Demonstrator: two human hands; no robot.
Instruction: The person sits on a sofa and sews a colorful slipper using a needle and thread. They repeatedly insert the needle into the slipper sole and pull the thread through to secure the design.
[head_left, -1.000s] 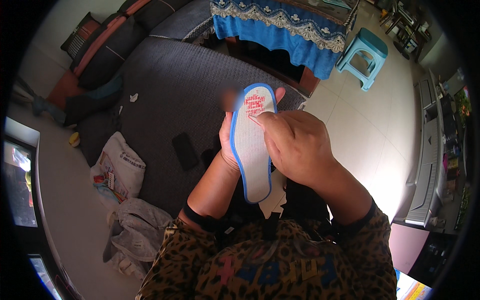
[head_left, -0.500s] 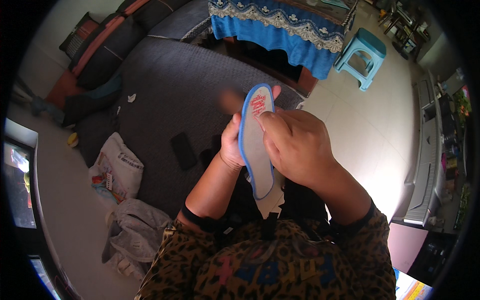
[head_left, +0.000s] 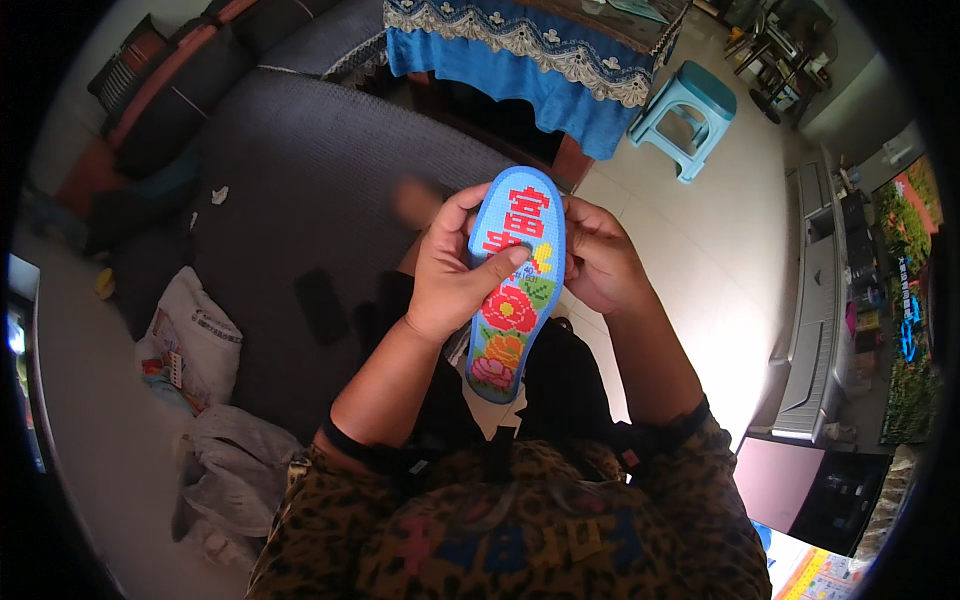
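A long embroidered shoe insole (head_left: 508,309) is held upright in front of me, its stitched face showing. It is light blue with a darker blue rim, red stitched characters above, and red, orange and pink flowers below. My left hand (head_left: 446,280) grips it from the left, thumb across the front and fingers behind. At the upper right edge, my right hand (head_left: 606,258) is closed against the insole, its fingertips hidden behind the edge. Whatever those fingertips may pinch cannot be seen.
A dark phone (head_left: 321,305) lies on the grey sofa (head_left: 290,170). A white bag (head_left: 205,330) and grey cloth (head_left: 238,465) are at the left. Ahead stands a table with a blue cloth (head_left: 470,62); a blue plastic stool (head_left: 690,115) is right of it.
The insole has been turned from its plain backing to its embroidered face. My left thumb now lies across the front. My right hand has moved from the backing to the right edge.
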